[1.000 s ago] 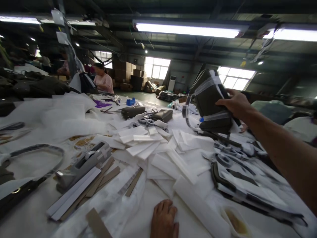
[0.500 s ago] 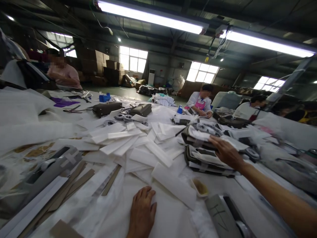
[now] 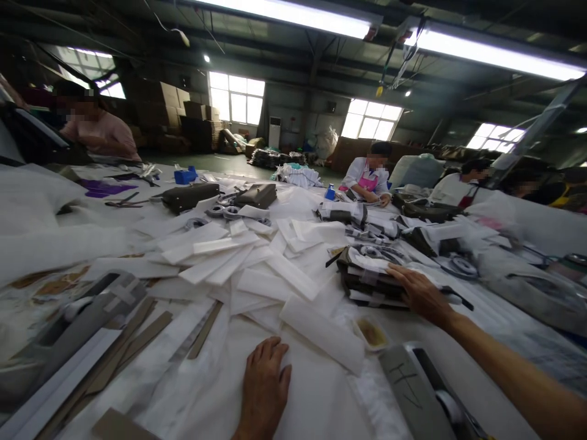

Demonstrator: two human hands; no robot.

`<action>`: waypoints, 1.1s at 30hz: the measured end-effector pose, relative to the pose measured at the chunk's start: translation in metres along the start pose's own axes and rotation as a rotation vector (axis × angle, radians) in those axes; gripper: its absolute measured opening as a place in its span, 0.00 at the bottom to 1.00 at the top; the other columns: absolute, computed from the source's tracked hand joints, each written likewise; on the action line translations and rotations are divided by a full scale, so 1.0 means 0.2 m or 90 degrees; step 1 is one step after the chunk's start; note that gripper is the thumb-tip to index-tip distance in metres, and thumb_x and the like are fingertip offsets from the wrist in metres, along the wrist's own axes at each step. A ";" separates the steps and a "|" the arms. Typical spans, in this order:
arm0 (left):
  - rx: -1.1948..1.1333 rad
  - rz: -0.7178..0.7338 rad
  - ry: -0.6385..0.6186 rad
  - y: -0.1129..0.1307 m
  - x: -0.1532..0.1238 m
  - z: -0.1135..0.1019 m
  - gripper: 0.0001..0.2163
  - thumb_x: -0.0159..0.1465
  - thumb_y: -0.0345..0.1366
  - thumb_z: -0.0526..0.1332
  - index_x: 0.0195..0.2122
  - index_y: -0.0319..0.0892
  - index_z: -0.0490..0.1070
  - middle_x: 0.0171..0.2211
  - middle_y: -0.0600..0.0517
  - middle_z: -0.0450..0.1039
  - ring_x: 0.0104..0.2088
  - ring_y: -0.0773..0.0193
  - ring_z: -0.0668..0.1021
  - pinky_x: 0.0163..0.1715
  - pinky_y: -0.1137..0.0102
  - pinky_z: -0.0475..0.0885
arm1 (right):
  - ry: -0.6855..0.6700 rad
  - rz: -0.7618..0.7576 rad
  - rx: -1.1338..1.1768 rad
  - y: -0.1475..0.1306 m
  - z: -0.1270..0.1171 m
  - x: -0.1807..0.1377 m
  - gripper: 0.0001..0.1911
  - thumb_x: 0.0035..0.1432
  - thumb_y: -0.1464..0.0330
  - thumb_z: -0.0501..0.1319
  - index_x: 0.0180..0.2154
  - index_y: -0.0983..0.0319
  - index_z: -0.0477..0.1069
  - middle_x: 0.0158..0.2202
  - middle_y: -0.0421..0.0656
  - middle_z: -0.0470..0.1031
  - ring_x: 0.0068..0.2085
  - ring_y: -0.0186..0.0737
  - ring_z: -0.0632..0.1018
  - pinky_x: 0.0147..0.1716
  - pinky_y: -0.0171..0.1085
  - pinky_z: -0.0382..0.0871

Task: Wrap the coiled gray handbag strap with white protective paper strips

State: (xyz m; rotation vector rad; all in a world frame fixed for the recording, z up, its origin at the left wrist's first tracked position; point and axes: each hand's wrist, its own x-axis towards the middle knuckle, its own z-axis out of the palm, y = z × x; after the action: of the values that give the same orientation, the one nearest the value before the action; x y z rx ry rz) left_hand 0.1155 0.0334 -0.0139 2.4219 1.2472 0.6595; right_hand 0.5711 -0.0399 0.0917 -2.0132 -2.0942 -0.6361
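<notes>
My right hand lies with fingers stretched on top of a stack of dark olive bags wrapped in white paper on the right of the table. Flat on white paper at the table's near edge rests my left hand, fingers spread, holding nothing. Folded white paper strips lie scattered between the two hands.
A grey tape dispenser stands near my right forearm, another at the left beside cardboard strips. A small dish sits by the bag stack. Dark bags and tape rolls lie farther back. Other people sit at the far side.
One second ago my right hand held a wrapped bag up in the air; it has since come down onto the stack. The view turned right. My left hand stayed put.
</notes>
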 end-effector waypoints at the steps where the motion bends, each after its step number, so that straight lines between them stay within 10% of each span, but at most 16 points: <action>1: -0.009 -0.007 -0.002 0.01 0.00 -0.01 0.17 0.61 0.26 0.56 0.49 0.47 0.73 0.52 0.49 0.73 0.55 0.55 0.72 0.56 0.57 0.66 | -0.005 0.019 0.017 0.02 -0.01 -0.01 0.34 0.47 0.77 0.54 0.59 0.62 0.63 0.63 0.51 0.65 0.63 0.53 0.66 0.62 0.55 0.60; 10: -0.149 -0.075 0.017 0.04 -0.02 0.00 0.15 0.58 0.29 0.59 0.46 0.48 0.74 0.51 0.50 0.73 0.54 0.54 0.71 0.57 0.56 0.63 | 0.038 0.204 0.259 0.04 -0.19 0.06 0.15 0.44 0.50 0.65 0.38 0.32 0.73 0.47 0.47 0.76 0.60 0.57 0.69 0.66 0.48 0.55; 16: -0.219 -0.106 -0.004 0.03 -0.02 0.02 0.14 0.58 0.34 0.62 0.45 0.48 0.75 0.52 0.50 0.72 0.54 0.52 0.69 0.58 0.56 0.61 | 0.097 -0.031 0.236 -0.34 -0.15 0.56 0.15 0.58 0.48 0.57 0.39 0.47 0.75 0.42 0.48 0.79 0.49 0.57 0.78 0.56 0.56 0.68; 22: -0.211 -0.103 -0.095 -0.02 0.04 0.08 0.16 0.56 0.38 0.65 0.46 0.45 0.76 0.54 0.46 0.71 0.55 0.49 0.69 0.57 0.56 0.60 | 0.039 -0.227 0.224 -1.03 0.12 0.93 0.17 0.66 0.57 0.54 0.50 0.56 0.73 0.53 0.48 0.76 0.53 0.50 0.76 0.52 0.50 0.72; 28: -0.080 -0.064 -0.068 -0.04 0.10 0.19 0.05 0.55 0.37 0.66 0.33 0.46 0.78 0.40 0.43 0.78 0.41 0.50 0.76 0.36 0.60 0.68 | 0.043 -0.275 0.207 -1.50 0.55 0.76 0.33 0.63 0.52 0.55 0.65 0.57 0.57 0.64 0.52 0.64 0.62 0.55 0.69 0.59 0.59 0.62; 33: 0.010 -0.082 0.013 -0.45 -0.32 -0.25 0.10 0.64 0.35 0.56 0.34 0.45 0.78 0.40 0.45 0.77 0.37 0.66 0.77 0.36 0.62 0.67 | 0.156 -0.317 0.282 -1.47 0.76 0.66 0.27 0.60 0.55 0.52 0.60 0.46 0.65 0.63 0.46 0.67 0.62 0.60 0.67 0.58 0.66 0.59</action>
State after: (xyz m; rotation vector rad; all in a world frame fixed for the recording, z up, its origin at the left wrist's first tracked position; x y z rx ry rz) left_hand -0.0052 0.0353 -0.0324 2.3289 1.4087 0.6406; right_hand 0.2972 0.1438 -0.0464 -1.1328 -2.3292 -0.4049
